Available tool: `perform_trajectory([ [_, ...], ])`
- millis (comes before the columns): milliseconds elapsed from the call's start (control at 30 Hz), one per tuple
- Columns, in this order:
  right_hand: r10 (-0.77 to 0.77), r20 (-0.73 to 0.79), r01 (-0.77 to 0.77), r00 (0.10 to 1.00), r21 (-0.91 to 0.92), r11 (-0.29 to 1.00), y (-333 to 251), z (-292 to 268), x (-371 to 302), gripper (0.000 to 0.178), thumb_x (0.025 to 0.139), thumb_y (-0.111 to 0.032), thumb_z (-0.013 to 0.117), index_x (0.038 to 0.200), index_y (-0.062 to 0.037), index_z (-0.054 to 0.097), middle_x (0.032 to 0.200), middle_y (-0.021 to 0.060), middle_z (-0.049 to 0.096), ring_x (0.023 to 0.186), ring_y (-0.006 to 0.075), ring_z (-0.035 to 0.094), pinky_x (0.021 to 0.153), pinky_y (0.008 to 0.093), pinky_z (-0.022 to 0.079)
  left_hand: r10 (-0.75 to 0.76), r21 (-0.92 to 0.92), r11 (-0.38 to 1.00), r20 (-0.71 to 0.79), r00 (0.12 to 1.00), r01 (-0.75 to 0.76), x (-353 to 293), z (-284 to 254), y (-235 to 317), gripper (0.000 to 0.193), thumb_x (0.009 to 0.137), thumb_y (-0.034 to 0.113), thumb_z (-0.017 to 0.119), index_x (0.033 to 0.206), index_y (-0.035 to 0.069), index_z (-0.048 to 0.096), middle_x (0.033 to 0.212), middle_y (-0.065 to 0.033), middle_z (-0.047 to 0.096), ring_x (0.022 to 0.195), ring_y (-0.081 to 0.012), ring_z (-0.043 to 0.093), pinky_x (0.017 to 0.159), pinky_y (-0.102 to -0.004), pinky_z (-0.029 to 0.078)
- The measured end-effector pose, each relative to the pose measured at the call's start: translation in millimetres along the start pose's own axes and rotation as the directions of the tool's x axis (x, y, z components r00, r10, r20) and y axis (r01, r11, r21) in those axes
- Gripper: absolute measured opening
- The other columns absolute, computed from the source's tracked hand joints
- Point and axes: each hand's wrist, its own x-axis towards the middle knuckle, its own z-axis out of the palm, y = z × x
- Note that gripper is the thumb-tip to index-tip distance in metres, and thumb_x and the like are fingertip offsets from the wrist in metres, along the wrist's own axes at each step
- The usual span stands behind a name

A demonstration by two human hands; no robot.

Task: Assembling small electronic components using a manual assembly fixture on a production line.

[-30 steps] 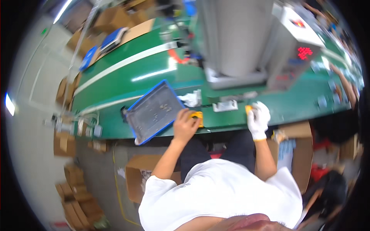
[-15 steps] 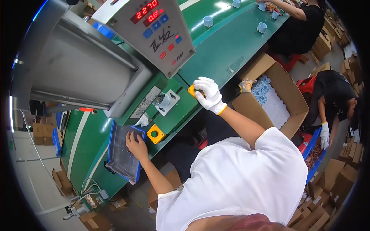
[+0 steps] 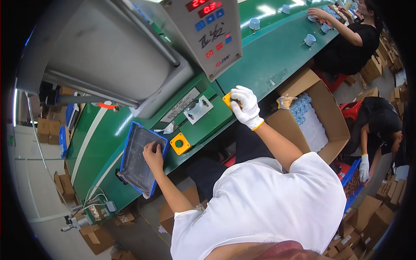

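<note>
My bare left hand [image 3: 153, 157] is over a blue-rimmed tray [image 3: 149, 184] holding small dark bits. Its fingers are drawn together, and a dark speck shows at the fingertips, too small to name. My right hand [image 3: 245, 106], in a white knit glove, curls over a yellow button box [image 3: 226, 99] at the machine's right corner. A second yellow box with a green button [image 3: 179, 143] sits between the tray and the machine base. On the base, a pale blue cup-shaped part [image 3: 198, 107] stands on a metal plate [image 3: 203, 113] under the press.
The grey press cylinder [image 3: 112, 52] and a control box [image 3: 219, 43] with red digits rise over the green bench. At right, an open carton [image 3: 333, 143] holds several pale blue cups. Two co-workers sit beyond; one handles cups [image 3: 310, 40] on the bench.
My left hand's fingers, spread over the tray before, have closed together. My right hand stays on the yellow button box. The whole view has shifted slightly.
</note>
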Motion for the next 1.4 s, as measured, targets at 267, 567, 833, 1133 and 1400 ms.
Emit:
perform_trajectory([
  [267, 0.000, 0.093, 0.008, 0.996, -0.087, 0.996, -18, -4, 9, 0.039, 0.083, -0.012, 0.080, 0.120, -0.0075, 0.069, 0.125, 0.0121, 0.074, 0.120, 0.0421, 0.068, 0.107, 0.0518, 0.054, -0.057, 0.061, 0.997, 0.028, 0.998, 0.055, -13, -31, -44, 0.038, 0.084, 0.020, 0.091, 0.118, 0.005, 0.082, 0.121, -0.0172, 0.074, 0.115, -0.0392, 0.069, 0.103, -0.0478, 0.055],
  [567, 0.358, 0.528, -0.512, 0.770, 0.177, 0.841, -116, 45, 80, 0.061, 0.084, -0.021, 0.093, 0.131, 0.0023, 0.063, 0.116, 0.0168, 0.075, 0.105, 0.0320, 0.073, 0.096, 0.0424, 0.057, 0.085, 0.077, 0.993, 0.085, 0.993, -0.092, 4, -42, -40, 0.024, 0.092, 0.021, 0.081, 0.110, 0.006, 0.086, 0.105, -0.0186, 0.074, 0.105, -0.0402, 0.072, 0.094, -0.0479, 0.056],
  [833, -0.001, 0.087, -0.008, 0.996, 0.094, 0.996, -54, 45, 86, 0.048, 0.090, -0.011, 0.091, 0.129, 0.0006, 0.067, 0.104, 0.0034, 0.074, 0.091, 0.0144, 0.069, 0.087, 0.0309, 0.057, 0.067, 0.067, 0.995, 0.052, 0.996, -0.071, -7, -41, -53, 0.021, 0.094, 0.019, 0.080, 0.111, 0.006, 0.083, 0.104, -0.0195, 0.074, 0.103, -0.0427, 0.072, 0.090, -0.0523, 0.056],
  [1133, 0.468, 0.265, -0.370, 0.843, -0.345, 0.863, 224, 85, 202, 0.036, 0.101, -0.037, 0.069, 0.127, -0.0127, 0.075, 0.130, 0.0187, 0.075, 0.126, 0.0381, 0.069, 0.106, 0.0477, 0.056, 0.045, 0.248, 0.965, 0.155, 0.987, -0.083, 13, -31, -26, 0.016, 0.097, 0.016, 0.077, 0.103, 0.001, 0.076, 0.104, -0.0206, 0.074, 0.101, -0.0451, 0.071, 0.090, -0.0535, 0.056],
  [1400, 0.088, 0.119, -0.028, 0.989, -0.434, 0.900, 181, -21, 213, 0.036, 0.096, -0.038, 0.075, 0.120, -0.0114, 0.079, 0.130, 0.0143, 0.077, 0.122, 0.0348, 0.072, 0.108, 0.0453, 0.057, -0.160, 0.116, 0.978, -0.118, 0.980, 0.173, -30, -26, -51, 0.014, 0.103, 0.014, 0.073, 0.105, 0.000, 0.071, 0.092, -0.0170, 0.075, 0.084, -0.0297, 0.075, 0.079, -0.0415, 0.058],
])
